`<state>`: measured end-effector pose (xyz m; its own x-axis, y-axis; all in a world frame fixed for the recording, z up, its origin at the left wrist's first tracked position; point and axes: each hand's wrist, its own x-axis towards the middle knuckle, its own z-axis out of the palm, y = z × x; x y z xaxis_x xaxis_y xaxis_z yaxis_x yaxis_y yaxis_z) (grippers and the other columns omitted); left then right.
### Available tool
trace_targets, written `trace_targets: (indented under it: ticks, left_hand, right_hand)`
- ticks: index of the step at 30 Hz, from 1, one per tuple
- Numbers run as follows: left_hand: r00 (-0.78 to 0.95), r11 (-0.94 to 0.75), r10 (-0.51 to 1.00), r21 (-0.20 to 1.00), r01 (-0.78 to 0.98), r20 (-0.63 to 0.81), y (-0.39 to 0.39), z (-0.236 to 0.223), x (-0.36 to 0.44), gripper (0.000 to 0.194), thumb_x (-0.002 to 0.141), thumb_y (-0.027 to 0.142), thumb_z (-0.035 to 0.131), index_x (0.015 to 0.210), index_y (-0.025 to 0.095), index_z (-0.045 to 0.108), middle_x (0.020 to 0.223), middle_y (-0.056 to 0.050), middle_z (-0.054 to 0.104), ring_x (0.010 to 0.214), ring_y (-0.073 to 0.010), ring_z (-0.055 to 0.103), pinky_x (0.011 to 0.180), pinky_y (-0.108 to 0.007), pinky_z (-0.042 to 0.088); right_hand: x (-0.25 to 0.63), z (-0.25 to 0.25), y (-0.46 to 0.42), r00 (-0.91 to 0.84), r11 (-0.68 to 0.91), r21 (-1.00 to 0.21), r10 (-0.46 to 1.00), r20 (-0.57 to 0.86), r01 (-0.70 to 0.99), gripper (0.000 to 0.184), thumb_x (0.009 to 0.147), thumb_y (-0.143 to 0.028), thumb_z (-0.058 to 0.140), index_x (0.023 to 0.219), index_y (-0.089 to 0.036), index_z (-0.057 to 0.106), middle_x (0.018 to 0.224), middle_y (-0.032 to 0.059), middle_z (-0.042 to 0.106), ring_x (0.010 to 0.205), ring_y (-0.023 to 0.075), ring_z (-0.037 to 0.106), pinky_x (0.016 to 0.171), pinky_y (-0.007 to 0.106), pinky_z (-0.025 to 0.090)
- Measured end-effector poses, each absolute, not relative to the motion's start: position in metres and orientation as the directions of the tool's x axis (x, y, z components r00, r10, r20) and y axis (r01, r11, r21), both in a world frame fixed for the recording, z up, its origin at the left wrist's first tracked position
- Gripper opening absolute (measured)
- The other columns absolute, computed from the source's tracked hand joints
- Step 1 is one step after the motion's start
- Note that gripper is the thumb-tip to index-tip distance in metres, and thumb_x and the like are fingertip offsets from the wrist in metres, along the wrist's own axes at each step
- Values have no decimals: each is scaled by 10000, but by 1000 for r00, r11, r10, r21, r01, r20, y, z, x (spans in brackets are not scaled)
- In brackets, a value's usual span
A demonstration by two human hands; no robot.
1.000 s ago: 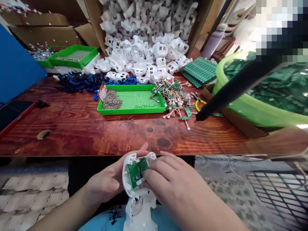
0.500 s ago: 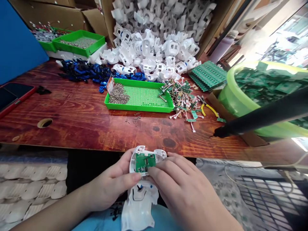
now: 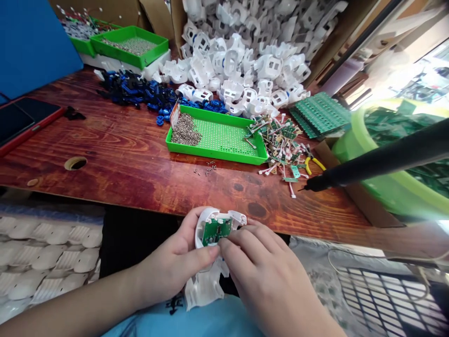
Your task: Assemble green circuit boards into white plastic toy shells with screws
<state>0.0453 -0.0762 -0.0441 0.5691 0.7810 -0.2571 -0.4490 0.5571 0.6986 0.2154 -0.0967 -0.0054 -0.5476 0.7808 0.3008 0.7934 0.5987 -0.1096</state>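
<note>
Just below the table's front edge, a white plastic housing [image 3: 204,286] is held between both hands, its open side up. Inside its upper part sits a green circuit board [image 3: 214,230]. My left hand [image 3: 175,255] wraps the left side of the housing, thumb lying across it at the board's lower edge. My right hand [image 3: 261,262] closes round the right side, with its fingertips bent in at the board's lower right corner. Those fingers hide part of the housing, and whether they pinch anything small cannot be made out.
A green tray [image 3: 217,153] of screws stands on the wooden table [image 3: 140,173], loose screws [image 3: 210,168] in front. Wired boards [image 3: 284,140], yellow-handled pliers [image 3: 314,164] and a black electric screwdriver [image 3: 368,161] are right. White housings [image 3: 238,65] pile up behind.
The view has shifted, so the table's things appear further right. The housing has tilted, its lower part showing shorter, and both hands stay on it.
</note>
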Motion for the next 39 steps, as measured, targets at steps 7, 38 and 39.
trace_targets:
  ticks: [7, 38, 39]
  left_hand:
    - [401, 537, 829, 754, -378, -390, -76, -46, 43, 265, 865, 226, 566, 1129, 247, 558, 1011, 9, 711, 994, -197, 627, 862, -285, 469]
    - [382, 541, 841, 623, -565, -384, -84, -47, 39, 223, 848, 212, 627, 1060, 280, 636, 921, 4, 735, 808, -170, 695, 715, -246, 567]
    - [397, 549, 835, 622, -558, -381, -84, -47, 39, 221, 863, 212, 606, 1072, 282, 631, 945, 3, 734, 838, -173, 692, 734, -247, 561]
  right_hand:
    - [210, -13, -97, -537, 593, -193, 797, 275, 782, 177, 904, -156, 490, 985, -182, 645, 905, 31, 662, 868, 183, 557, 951, 341, 411]
    - [207, -19, -104, -105, 422, -662, 880, 463, 620, 278, 803, -118, 631, 1030, -224, 511, 957, 34, 550, 892, 140, 555, 788, 268, 497]
    - [208, -15, -103, -224, 473, -580, 865, 449, 664, 212, 818, -109, 615, 991, -215, 554, 915, 29, 571, 856, 137, 557, 757, 258, 494]
